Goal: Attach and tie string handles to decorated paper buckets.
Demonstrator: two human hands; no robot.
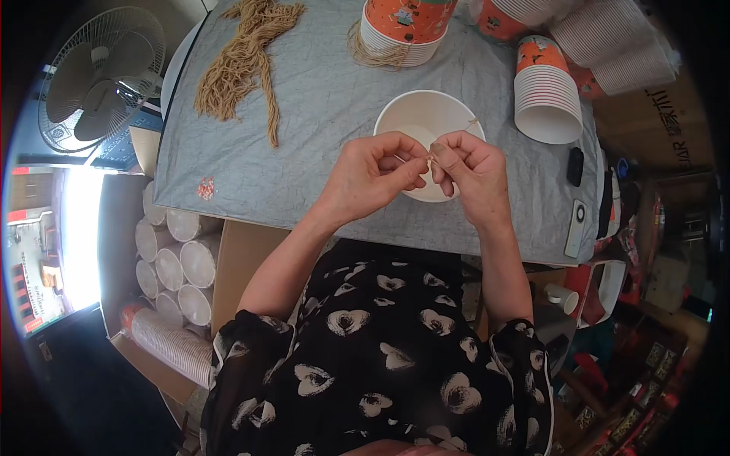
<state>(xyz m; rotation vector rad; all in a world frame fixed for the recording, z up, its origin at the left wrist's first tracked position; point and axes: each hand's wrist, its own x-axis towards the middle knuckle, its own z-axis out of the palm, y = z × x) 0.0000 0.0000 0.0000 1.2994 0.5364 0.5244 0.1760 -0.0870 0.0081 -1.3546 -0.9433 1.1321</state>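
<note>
Left hand [378, 173] and right hand [477, 173] pinch tan twine [430, 160] over the paper bucket [408, 114]; gentle tension should help.

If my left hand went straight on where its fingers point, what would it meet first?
Probably your right hand, close beside it over the white tub; exact depth is unclear.

The bucket [399, 118] looks smooth and paper-like, the twine [234, 74] rough and fibrous, the table cover [304, 167] matt, creased cloth, the carton [247, 262] matt cardboard, the wrap [620, 34] glossy plastic.
</note>
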